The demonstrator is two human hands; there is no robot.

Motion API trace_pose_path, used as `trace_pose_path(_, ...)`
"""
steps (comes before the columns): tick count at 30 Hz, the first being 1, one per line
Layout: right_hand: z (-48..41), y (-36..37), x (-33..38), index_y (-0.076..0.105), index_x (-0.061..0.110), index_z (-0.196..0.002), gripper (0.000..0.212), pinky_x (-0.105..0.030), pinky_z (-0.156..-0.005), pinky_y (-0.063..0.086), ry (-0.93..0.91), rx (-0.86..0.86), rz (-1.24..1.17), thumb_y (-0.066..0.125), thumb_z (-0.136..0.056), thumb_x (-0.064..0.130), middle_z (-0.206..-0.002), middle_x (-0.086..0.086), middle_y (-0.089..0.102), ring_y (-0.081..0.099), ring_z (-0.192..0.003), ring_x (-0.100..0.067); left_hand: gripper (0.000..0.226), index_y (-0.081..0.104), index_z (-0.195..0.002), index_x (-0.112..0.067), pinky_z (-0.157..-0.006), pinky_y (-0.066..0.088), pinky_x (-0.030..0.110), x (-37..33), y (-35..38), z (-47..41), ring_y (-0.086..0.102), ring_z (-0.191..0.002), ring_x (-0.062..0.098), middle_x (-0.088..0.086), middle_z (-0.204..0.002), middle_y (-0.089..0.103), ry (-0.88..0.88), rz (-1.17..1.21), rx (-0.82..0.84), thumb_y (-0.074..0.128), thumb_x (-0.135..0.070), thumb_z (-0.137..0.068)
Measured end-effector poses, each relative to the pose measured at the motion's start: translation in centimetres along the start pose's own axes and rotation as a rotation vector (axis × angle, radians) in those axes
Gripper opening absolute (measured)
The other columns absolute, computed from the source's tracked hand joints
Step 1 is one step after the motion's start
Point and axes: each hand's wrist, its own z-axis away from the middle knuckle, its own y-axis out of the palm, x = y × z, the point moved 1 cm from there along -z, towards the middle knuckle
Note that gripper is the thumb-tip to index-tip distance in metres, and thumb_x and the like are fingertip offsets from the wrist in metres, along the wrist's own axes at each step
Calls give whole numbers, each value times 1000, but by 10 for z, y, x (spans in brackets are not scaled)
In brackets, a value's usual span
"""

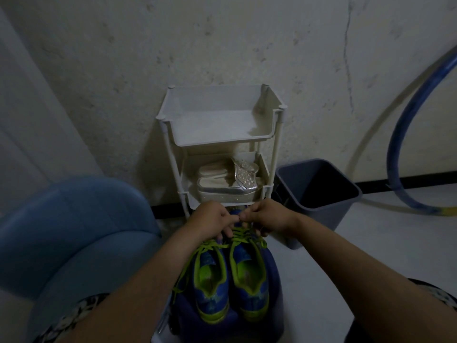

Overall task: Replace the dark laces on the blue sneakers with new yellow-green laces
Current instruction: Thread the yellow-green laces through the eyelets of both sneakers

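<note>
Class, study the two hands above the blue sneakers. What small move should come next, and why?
Probably pull the two ends apart to snug the lacing. The left hand and right hand each seem to pinch the yellow-green lace over the right sneaker, where its crossings show; on the left sneaker the lace trails loose.
</note>
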Motion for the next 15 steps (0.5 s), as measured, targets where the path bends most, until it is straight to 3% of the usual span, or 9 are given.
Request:
trace_pose_path(7, -2, -1, -2, 72, 1, -101, 15, -22, -49, 46, 16, 11, 65, 65, -93, 12, -59, -3, 63, 57, -48, -10, 29, 56, -83, -16, -58, 44, 26, 3, 7, -2, 55, -51, 16, 0, -67, 66, -8, 36, 123, 37, -24, -104)
trace_pose_path(11, -1, 2, -2, 74, 5, -96, 12, -21, -50, 49, 10, 16, 80, 68, -91, 14, -66, 1, 70, 62, -52, -12, 30, 61, -85, -11, -64, 49, 30, 4, 8, -1, 58, -55, 17, 3, -70, 72, -15, 57, 123, 41, -25, -102)
trace_pose_path(15, 0, 5, -4, 74, 4, -94, 12, -15, -43, 41, 9, 1, 224, 66, -90, 12, -73, -3, 68, 57, -47, -5, 30, 66, -83, -11, -63, 51, 30, 8, 10, 1, 61, -57, 16, 1, -68, 73, -63, -23, 89, 52, -32, -98)
